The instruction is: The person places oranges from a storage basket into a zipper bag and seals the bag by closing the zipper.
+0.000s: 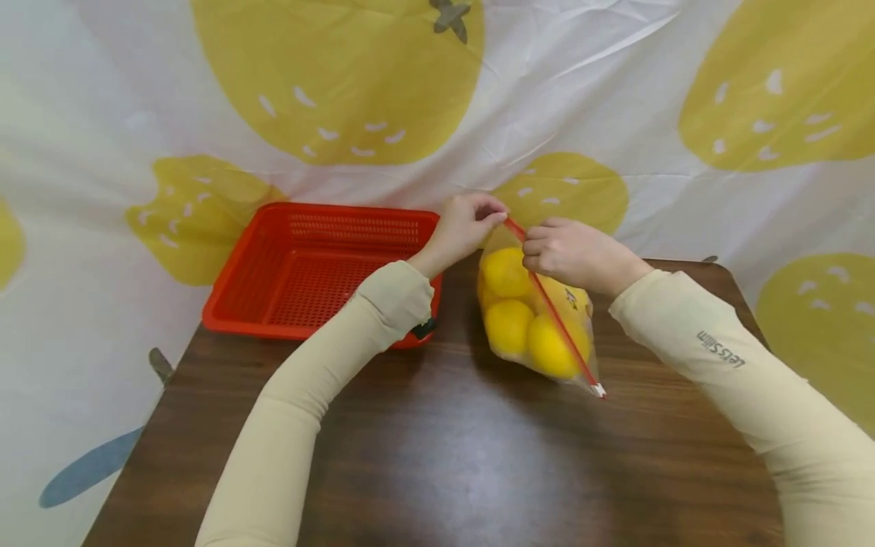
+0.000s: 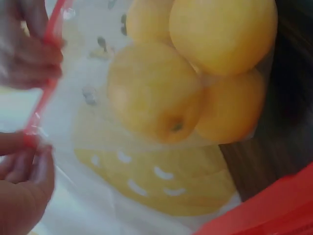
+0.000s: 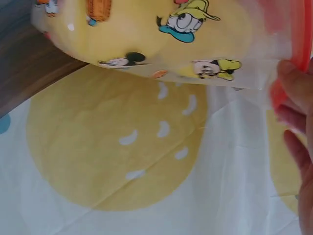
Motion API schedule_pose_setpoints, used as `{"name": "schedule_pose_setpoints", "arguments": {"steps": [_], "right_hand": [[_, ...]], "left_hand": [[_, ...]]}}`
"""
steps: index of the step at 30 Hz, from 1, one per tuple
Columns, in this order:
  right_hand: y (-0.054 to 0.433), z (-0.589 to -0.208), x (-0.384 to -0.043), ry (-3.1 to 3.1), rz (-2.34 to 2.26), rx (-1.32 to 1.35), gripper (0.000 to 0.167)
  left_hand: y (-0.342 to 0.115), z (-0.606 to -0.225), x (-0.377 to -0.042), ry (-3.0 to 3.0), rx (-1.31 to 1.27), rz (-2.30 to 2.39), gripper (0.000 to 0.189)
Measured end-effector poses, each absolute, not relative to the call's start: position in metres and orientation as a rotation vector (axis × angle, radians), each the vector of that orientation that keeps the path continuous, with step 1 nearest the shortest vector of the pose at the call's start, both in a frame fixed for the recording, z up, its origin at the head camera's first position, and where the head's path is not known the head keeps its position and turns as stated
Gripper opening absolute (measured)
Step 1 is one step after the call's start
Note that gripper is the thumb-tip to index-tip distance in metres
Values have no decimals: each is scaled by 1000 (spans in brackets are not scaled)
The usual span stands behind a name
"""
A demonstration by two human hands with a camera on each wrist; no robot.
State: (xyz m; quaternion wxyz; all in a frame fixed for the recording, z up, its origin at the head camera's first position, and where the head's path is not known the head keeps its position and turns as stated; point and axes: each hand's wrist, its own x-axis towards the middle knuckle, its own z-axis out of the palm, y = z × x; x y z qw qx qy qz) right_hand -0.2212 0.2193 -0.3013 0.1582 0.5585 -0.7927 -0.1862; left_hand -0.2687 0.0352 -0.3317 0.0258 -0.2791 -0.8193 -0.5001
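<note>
A clear zip bag [image 1: 581, 304] printed with cartoon characters stands on the table, filled with several round yellow fruits [image 1: 511, 327]. Its red zip strip [image 1: 563, 330] slants from the far left down to a white slider [image 1: 598, 390] at the near end. My left hand [image 1: 465, 228] pinches the strip's far end between thumb and fingers, as the left wrist view shows closely. Just beside it, my right hand [image 1: 574, 254] grips the strip a little farther along, fingers curled over it. In the right wrist view, printed figures [image 3: 188, 22] show on the bag's side.
A red plastic basket [image 1: 321, 334] with slotted walls stands left of the bag, near the back edge. The dark wooden table [image 1: 437, 456] stretches toward me. Behind it hangs a white cloth [image 1: 547, 76] with yellow fruit prints.
</note>
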Motion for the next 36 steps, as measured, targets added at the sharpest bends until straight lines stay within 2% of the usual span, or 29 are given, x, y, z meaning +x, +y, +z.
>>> {"name": "schedule_pose_setpoints", "arguments": {"steps": [4, 9, 15, 20, 26, 29, 36], "right_hand": [[224, -295, -219, -2394, -468, 1480, 14], [240, -287, -214, -2486, -353, 1347, 16], [258, -286, -205, -2550, -332, 1237, 8], [268, -288, -194, -2560, -222, 1171, 7], [267, -290, -179, -2553, -93, 1166, 8], [267, -289, -170, -2558, -46, 1152, 7], [271, -275, -156, -2518, 188, 1193, 14]], "left_hand": [[41, -327, -251, -2680, -914, -1438, 36], [40, -332, -230, -2873, -1108, -1202, 32], [28, -340, -219, -2995, -1243, -1081, 38], [20, -348, -222, -2864, -1349, -923, 25], [17, -360, -227, -2699, -1355, -834, 14], [14, -354, -223, -2662, -1345, -798, 13], [6, -312, -202, -2705, -1336, -854, 13]]}}
